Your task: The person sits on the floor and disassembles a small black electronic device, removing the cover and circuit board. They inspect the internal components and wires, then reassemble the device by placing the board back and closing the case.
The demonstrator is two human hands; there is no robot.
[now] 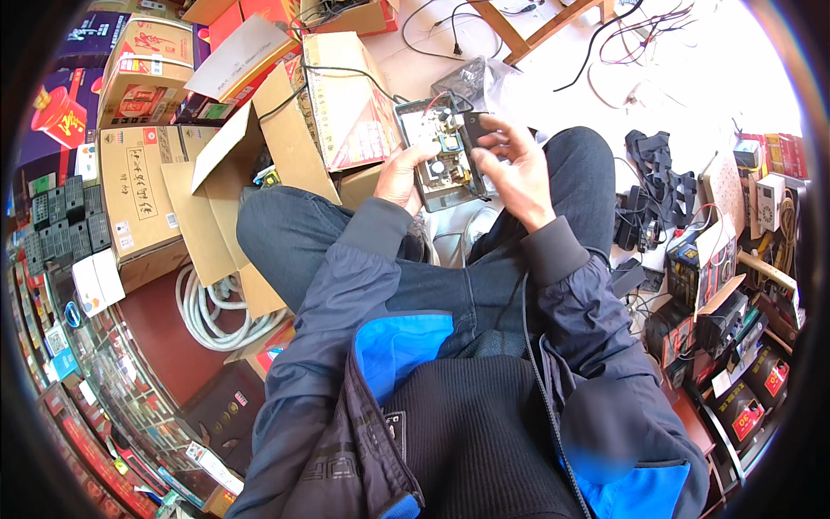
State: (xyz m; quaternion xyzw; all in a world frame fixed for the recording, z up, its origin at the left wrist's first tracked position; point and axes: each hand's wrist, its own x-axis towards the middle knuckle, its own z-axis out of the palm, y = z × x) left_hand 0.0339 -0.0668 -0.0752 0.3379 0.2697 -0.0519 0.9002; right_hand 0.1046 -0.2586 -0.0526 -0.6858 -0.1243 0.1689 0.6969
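My left hand (401, 179) is closed on the left side of an open electronic device (445, 156). Its dark case shows a circuit board inside, with wires, coils and small components. At the device's right side, my right hand (516, 169) has its fingers curled, thumb and fingertips at a flat black panel (475, 130). How that panel joins the case I cannot make out. The device is held above my lap, between my bent knees. Red and dark wires come out at its upper edge.
Open cardboard boxes (201, 232) stand at the left, near a coiled pale hose (207, 311). Beyond the device lies a clear plastic bag (497, 82). Black straps and adapters (653, 182) lie at the right, beside shelves of boxed goods and tools. Loose cables (635, 52) spread over the floor.
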